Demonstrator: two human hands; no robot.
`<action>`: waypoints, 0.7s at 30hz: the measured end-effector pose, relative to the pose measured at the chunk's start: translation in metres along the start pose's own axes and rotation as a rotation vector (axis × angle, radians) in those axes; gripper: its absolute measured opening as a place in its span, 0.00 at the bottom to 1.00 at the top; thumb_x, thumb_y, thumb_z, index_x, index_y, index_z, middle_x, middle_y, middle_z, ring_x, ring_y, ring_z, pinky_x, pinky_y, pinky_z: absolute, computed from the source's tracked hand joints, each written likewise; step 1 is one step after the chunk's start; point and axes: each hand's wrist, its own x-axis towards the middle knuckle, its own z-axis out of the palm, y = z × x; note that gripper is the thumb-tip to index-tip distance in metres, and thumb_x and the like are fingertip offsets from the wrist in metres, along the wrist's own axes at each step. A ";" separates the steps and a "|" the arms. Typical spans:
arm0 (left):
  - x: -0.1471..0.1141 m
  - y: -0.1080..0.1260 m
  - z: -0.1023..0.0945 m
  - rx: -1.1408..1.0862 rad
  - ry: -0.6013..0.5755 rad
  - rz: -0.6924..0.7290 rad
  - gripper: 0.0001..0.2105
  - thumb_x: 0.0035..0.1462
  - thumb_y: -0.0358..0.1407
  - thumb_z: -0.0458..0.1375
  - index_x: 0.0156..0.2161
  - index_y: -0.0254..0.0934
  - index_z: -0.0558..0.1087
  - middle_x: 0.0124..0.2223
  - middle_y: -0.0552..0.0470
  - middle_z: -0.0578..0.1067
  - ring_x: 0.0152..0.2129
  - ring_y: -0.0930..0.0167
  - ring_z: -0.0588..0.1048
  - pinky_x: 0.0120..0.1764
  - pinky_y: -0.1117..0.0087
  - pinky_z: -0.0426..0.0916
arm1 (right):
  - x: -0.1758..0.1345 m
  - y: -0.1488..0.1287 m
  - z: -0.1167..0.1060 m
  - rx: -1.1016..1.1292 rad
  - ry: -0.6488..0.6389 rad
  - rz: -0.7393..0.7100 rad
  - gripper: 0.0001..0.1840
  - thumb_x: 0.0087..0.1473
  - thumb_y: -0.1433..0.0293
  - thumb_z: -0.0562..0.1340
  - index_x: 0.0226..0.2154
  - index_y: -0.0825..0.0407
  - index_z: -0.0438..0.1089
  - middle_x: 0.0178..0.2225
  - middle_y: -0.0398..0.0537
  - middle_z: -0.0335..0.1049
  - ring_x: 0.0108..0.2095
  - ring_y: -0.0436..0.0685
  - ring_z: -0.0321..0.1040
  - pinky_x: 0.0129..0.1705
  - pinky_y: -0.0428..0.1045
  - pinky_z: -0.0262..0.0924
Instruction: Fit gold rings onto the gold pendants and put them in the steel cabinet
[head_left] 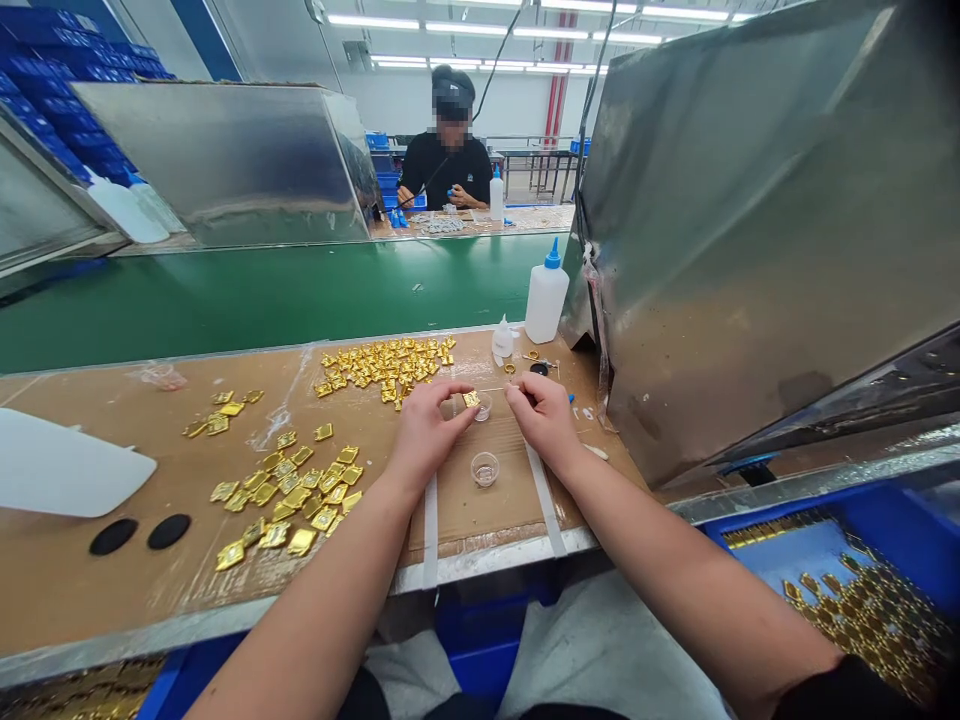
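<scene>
My left hand (429, 432) pinches a small gold-coloured metal piece (471, 399) between thumb and fingers. Closed around a thin pale stick (491, 389), my right hand (543, 420) points it leftward at the gold piece. Whether the stick's tip touches the piece I cannot tell. Just below the fingers stands a small clear cup (484, 408), partly hidden by my left hand. A second clear round cup (485, 469) sits nearer to me on the cardboard. Beyond my left hand lies a pile of gold pieces (394, 362), and more gold pieces (300, 485) are scattered to the left.
A white bottle with a blue cap (547, 298) and a small squeeze bottle (502, 341) stand at the back right. Metal housings (750, 230) rise on the right and back left. Two black discs (169, 531) lie left. Across the green belt (300, 295) sits a person (448, 165).
</scene>
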 end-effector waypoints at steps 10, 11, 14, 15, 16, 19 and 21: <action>0.002 -0.005 -0.008 -0.185 0.168 -0.221 0.19 0.56 0.46 0.66 0.50 0.40 0.80 0.38 0.51 0.78 0.33 0.67 0.72 0.38 0.68 0.65 | 0.001 0.004 0.007 -0.304 -0.260 0.156 0.24 0.64 0.58 0.58 0.20 0.50 0.60 0.21 0.42 0.62 0.25 0.52 0.55 0.29 0.49 0.38; 0.002 -0.006 -0.008 -0.182 0.166 -0.213 0.19 0.56 0.46 0.65 0.50 0.40 0.80 0.39 0.50 0.78 0.33 0.67 0.71 0.38 0.68 0.65 | 0.001 0.003 0.008 -0.319 -0.264 0.151 0.25 0.65 0.56 0.58 0.20 0.50 0.60 0.22 0.43 0.63 0.25 0.52 0.55 0.29 0.49 0.38; 0.001 -0.003 -0.010 -0.182 0.146 -0.223 0.22 0.55 0.49 0.65 0.51 0.39 0.80 0.36 0.52 0.77 0.29 0.68 0.70 0.35 0.67 0.65 | 0.000 0.000 0.004 -0.331 -0.234 0.141 0.27 0.65 0.52 0.56 0.21 0.50 0.62 0.23 0.45 0.66 0.27 0.53 0.59 0.29 0.50 0.40; 0.000 -0.002 -0.011 -0.168 0.148 -0.241 0.22 0.54 0.50 0.65 0.51 0.40 0.80 0.33 0.54 0.76 0.27 0.68 0.69 0.34 0.67 0.65 | 0.000 -0.003 0.002 -0.322 -0.210 0.133 0.27 0.66 0.51 0.55 0.21 0.50 0.63 0.24 0.46 0.67 0.28 0.54 0.61 0.29 0.50 0.42; -0.001 0.000 -0.012 -0.138 0.155 -0.263 0.23 0.53 0.52 0.65 0.51 0.43 0.80 0.30 0.56 0.74 0.26 0.69 0.68 0.33 0.67 0.64 | 0.000 -0.006 -0.001 -0.299 -0.182 0.105 0.27 0.66 0.51 0.53 0.22 0.50 0.63 0.25 0.47 0.69 0.29 0.54 0.63 0.29 0.49 0.44; -0.002 0.004 -0.014 -0.001 0.162 -0.309 0.23 0.55 0.56 0.62 0.54 0.57 0.77 0.28 0.64 0.73 0.26 0.69 0.68 0.32 0.68 0.66 | -0.005 -0.022 -0.012 -0.318 -0.117 0.039 0.25 0.67 0.52 0.49 0.27 0.47 0.68 0.32 0.42 0.76 0.35 0.53 0.70 0.34 0.48 0.55; -0.002 0.004 -0.013 0.183 0.160 -0.384 0.21 0.55 0.61 0.56 0.54 0.68 0.74 0.24 0.69 0.70 0.26 0.70 0.71 0.32 0.69 0.69 | -0.017 -0.036 -0.019 -0.227 -0.122 -0.038 0.22 0.66 0.54 0.48 0.32 0.43 0.71 0.36 0.36 0.78 0.39 0.51 0.74 0.38 0.46 0.62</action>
